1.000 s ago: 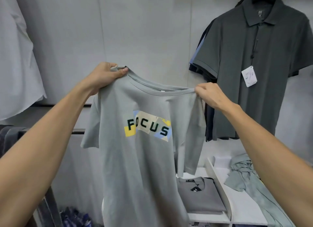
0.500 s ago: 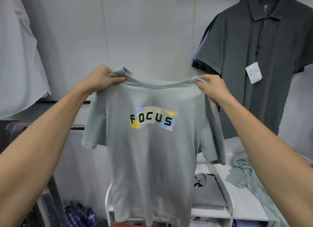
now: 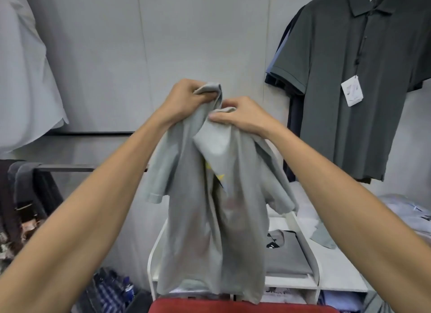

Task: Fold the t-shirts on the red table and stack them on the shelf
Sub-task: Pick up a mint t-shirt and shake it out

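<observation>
Left hand and right hand — both grip the t-shirt.

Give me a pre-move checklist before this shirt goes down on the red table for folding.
1. Left hand grips one shoulder of the grey t-shirt: ok.
2. Right hand grips the other shoulder: ok.
3. Shoulders brought together in front: ok.
4. Shirt hanging flat, sleeves aligned: not ok, fabric is bunched and the sleeves splay apart.
5. Red table free underneath: cannot tell, only its edge shows.
6. Shelf spot available: cannot tell, a folded grey shirt already lies there.
</observation>
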